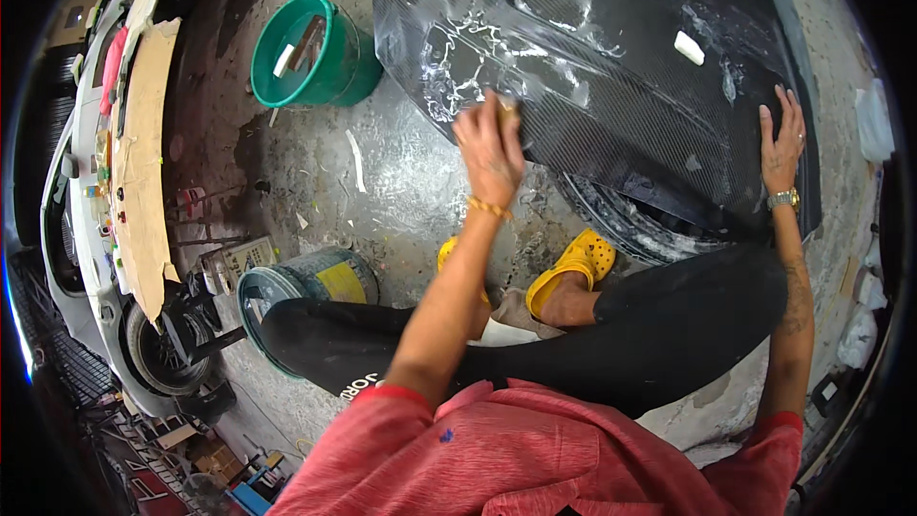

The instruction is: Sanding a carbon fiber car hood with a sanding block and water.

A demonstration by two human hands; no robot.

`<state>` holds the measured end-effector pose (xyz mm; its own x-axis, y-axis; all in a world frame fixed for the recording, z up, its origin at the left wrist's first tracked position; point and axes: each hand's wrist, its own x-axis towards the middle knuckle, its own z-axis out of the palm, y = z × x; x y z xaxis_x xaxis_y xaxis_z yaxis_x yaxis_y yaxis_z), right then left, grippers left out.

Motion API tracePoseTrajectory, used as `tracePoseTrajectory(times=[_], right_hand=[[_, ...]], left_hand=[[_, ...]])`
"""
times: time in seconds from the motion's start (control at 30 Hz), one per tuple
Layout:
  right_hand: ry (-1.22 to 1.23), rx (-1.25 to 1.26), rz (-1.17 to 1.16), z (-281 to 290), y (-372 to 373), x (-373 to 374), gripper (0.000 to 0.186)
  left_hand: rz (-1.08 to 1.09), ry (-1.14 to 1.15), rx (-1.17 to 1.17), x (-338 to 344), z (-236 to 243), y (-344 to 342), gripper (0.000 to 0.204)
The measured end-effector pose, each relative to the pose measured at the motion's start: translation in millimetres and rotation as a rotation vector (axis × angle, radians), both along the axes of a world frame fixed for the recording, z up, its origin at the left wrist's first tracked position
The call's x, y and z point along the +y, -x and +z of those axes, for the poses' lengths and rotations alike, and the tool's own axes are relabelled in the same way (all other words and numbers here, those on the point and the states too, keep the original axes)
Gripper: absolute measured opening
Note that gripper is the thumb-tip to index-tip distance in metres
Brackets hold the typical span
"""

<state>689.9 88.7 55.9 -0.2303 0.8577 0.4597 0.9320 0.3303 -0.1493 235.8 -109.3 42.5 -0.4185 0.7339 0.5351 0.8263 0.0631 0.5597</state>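
A dark, glossy carbon-fibre car hood (pixel 630 100) lies in front of me, streaked with wet white suds on its left part. My left hand (pixel 489 148) is closed round a small tan block (pixel 508 115), pressed to the hood's near left edge. Most of that block is hidden by the fingers. On the right edge of the hood my right hand (pixel 783 139) rests flat with its fingers stretched out, holding nothing. A small white block (pixel 689 49) sits on the hood to the left of that hand.
A green bucket (pixel 330 57) of water, with a brown strip and a white piece in it, stands left of the hood. Another bucket (pixel 315 287) is by my left knee. Beneath the hood shows a tire (pixel 630 220). Cardboard (pixel 143 162) covers a bench along the left.
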Motion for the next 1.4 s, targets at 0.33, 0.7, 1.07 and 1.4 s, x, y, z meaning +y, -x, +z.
tracePoseTrajectory(times=[0.33,0.7,1.07,1.4], right_hand=[[0.014,-0.027,0.005,-3,-3,1,0.061],[-0.044,0.006,0.013,-11,-5,5,0.063],[-0.059,0.021,-0.027,-13,-4,1,0.064],[-0.113,0.032,0.084,-14,-6,3,0.061]], left_hand=[[0.073,0.001,-0.064,-7,-9,-16,0.038],[0.127,-0.043,0.024,-6,-31,-11,0.037],[0.124,-0.152,0.076,-1,-15,-41,0.032],[-0.086,-0.042,0.107,-12,-22,0,0.033]])
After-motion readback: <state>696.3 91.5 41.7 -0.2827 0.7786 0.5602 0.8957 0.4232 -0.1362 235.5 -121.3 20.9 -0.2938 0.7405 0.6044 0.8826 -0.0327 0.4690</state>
